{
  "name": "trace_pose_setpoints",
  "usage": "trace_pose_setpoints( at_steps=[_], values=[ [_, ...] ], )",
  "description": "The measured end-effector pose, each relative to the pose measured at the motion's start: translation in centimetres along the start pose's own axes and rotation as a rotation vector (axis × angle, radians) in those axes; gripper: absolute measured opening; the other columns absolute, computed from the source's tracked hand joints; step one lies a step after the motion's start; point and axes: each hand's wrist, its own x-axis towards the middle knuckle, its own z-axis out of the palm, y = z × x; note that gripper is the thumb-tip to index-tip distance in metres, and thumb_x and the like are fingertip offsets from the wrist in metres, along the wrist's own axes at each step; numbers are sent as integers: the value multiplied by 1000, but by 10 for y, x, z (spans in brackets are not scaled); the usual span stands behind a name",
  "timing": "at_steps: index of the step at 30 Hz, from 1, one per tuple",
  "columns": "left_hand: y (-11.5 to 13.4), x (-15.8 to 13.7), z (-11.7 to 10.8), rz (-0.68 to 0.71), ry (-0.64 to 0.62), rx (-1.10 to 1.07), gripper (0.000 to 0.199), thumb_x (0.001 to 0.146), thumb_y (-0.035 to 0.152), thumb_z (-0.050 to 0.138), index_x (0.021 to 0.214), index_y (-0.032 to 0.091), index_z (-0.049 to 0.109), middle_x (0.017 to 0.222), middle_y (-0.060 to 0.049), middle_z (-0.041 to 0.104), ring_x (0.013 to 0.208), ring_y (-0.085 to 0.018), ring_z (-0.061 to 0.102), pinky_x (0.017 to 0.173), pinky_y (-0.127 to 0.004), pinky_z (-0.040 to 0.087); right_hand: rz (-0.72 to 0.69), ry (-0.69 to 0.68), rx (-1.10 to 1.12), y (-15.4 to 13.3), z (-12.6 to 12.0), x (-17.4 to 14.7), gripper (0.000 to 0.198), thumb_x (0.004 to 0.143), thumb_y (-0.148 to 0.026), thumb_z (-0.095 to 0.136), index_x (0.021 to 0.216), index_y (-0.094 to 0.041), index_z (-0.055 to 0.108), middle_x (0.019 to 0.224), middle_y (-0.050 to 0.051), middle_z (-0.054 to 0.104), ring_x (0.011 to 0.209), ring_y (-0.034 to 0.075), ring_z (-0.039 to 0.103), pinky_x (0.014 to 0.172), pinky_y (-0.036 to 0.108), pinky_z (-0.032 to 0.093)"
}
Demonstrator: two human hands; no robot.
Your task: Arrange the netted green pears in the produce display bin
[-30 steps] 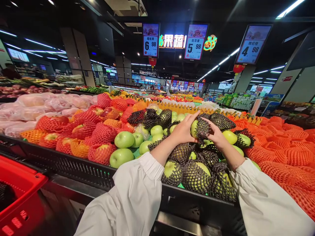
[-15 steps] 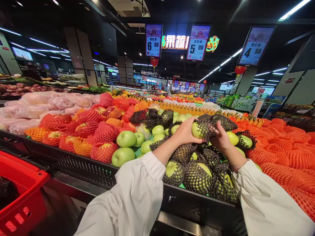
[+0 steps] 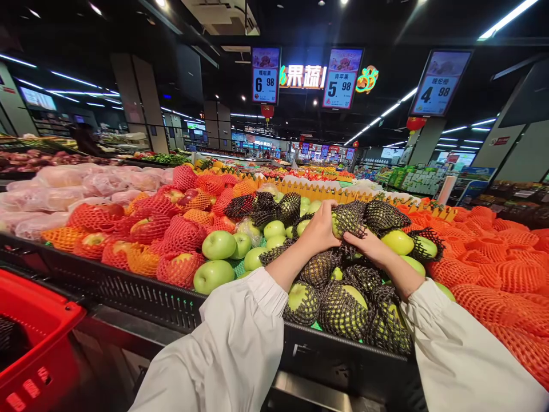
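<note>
- Room: supermarket produce hall, dark ceiling, strip lights, hanging price boards (image 3: pixel 342 78) over the fruit.
- Display bin (image 3: pixel 128 289): long black perforated wall in front of the person, tilted stock behind it. It serves as the bench here; fruit is sorted in colour blocks, probably so the price boards line up with each block.
- Red-netted apples (image 3: pixel 180 234) left of centre, orange foam nets (image 3: pixel 493 269) to the right, plastic-wrapped fruit (image 3: pixel 60 183) far left.
- Red basket (image 3: pixel 38 332) at lower left, just outside the bin.
- Green block in the middle: bare green apples (image 3: pixel 218 245) sit on the left, apples in black nets (image 3: pixel 343 309) are piled front and right. Nets look like bruise padding.
- White sleeves (image 3: pixel 240 343) reach over the bin wall from both sides.
- Left hand (image 3: pixel 319 229): grip closed round the green apple (image 3: pixel 337 224), held above the pile at mid-bin, thumb over the top.
- Right hand (image 3: pixel 371 246): fingers pinched on the black net (image 3: pixel 349 220) that covers most of that apple, at its lower right edge. Left steadies the fruit, right works the sleeve; the two hands touch the same item.
</note>
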Motion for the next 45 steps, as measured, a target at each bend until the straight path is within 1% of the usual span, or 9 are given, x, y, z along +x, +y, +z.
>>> trace_pose_setpoints(
  at_steps=[5,11,17,25,30,33,37,41,45],
  values=[
    [2,0,1,-154,-165,53,78,68,21,74,129,18,25,120,-16,54,96,-32,65,80,-47,54,36,51,-9,-5,1,0,66,66,-56,84,116,-17,68,117,9,72,107,26,68,100,40,52],
    [-9,2,8,-120,-258,-231,125,47,34,94,140,15,14,139,-26,42,128,-39,52,108,-53,43,125,202,36,-1,-2,3,69,55,-65,86,99,-14,71,103,10,75,90,25,71,87,38,57],
    [-4,2,4,-174,-272,-339,140,36,47,97,142,14,11,147,-28,33,137,-39,44,117,-51,36,84,260,12,-7,1,4,71,41,-61,91,90,-14,68,98,11,75,85,25,70,83,38,58],
    [-9,2,5,-202,-28,-385,103,61,28,88,137,18,20,134,-19,52,123,-30,58,109,-46,44,15,134,145,-11,3,0,64,55,-50,91,103,-16,66,94,7,73,79,19,68,71,30,57],
    [-10,3,4,-268,139,-433,94,68,35,85,138,21,24,130,-13,59,119,-25,62,108,-44,46,-13,131,162,-9,-2,2,61,70,-60,79,111,-20,59,103,8,71,88,21,69,79,34,58],
    [-2,5,-6,-263,299,-265,89,69,40,84,139,24,32,127,-10,61,115,-26,62,103,-45,49,-61,223,-214,-5,-7,2,76,76,-60,72,134,-17,50,93,7,72,84,23,69,82,41,56],
    [12,23,-30,-280,496,54,84,68,30,82,141,24,41,135,-13,53,122,-29,56,104,-44,46,-165,222,-597,-7,-11,-2,72,86,-49,61,145,-12,44,96,8,73,80,24,68,80,41,54],
    [11,53,-50,-290,406,326,84,68,24,79,144,24,44,130,-13,49,115,-29,56,97,-41,48,-180,173,-689,-11,-11,-6,65,90,-44,55,147,-15,43,96,6,72,83,24,68,76,38,52],
    [-12,76,-49,-212,236,762,85,69,22,78,147,26,43,137,-16,43,124,-36,44,102,-47,41,-179,116,-769,-14,-11,-8,59,92,-40,55,145,-17,46,97,4,72,82,24,67,78,38,49]
  ],
)
